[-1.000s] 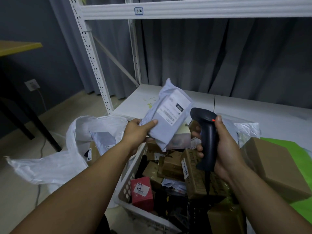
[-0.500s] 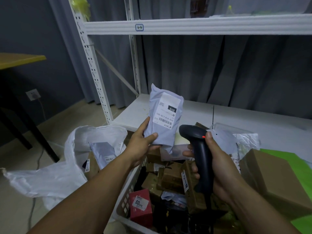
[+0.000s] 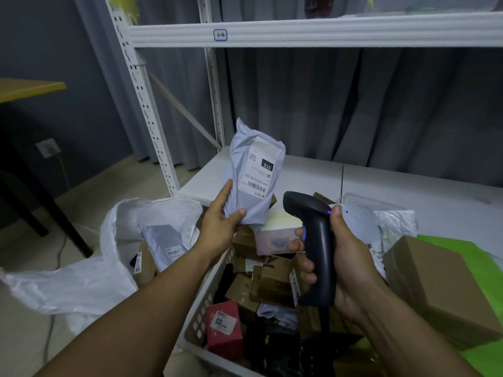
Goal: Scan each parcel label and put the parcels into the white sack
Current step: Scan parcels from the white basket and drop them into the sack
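Left hand: left hand (image 3: 217, 227) grips the lower end of the grey mailer (image 3: 242, 164), thumb across the front, one finger lying up its left edge, other fingers hidden behind.
Parcel in hand: the grey mailer is held upright above the far left corner of the basket, front face toward the camera.
Label: white label (image 3: 258, 170) on the mailer front, printed upside down, with a barcode at its lower end and a black "010" patch.
Right hand: right hand (image 3: 345, 262) is wrapped round the handle of the scanner (image 3: 313, 235), thumb up by the head, forefinger at the trigger.
Scanner: black, pistol type, upright, just right of and below the mailer, not touching it; head faces far-left; small blue light near the thumb.
Sack: white sack (image 3: 81, 281) on the floor, left of the basket, mouth open; a second grey parcel (image 3: 163, 240) and part of a brown box lie inside.
Basket: white slotted basket (image 3: 201, 303) near centre, full of brown cartons plus a red box (image 3: 224, 326) with a white sticker.
Right side: large brown carton (image 3: 435, 289) on a green sheet (image 3: 484, 268).
Background: white rack (image 3: 299, 34) with tag "6-2", grey curtain behind it, wooden desk (image 3: 27, 88) and a wall socket (image 3: 48, 148) far left.
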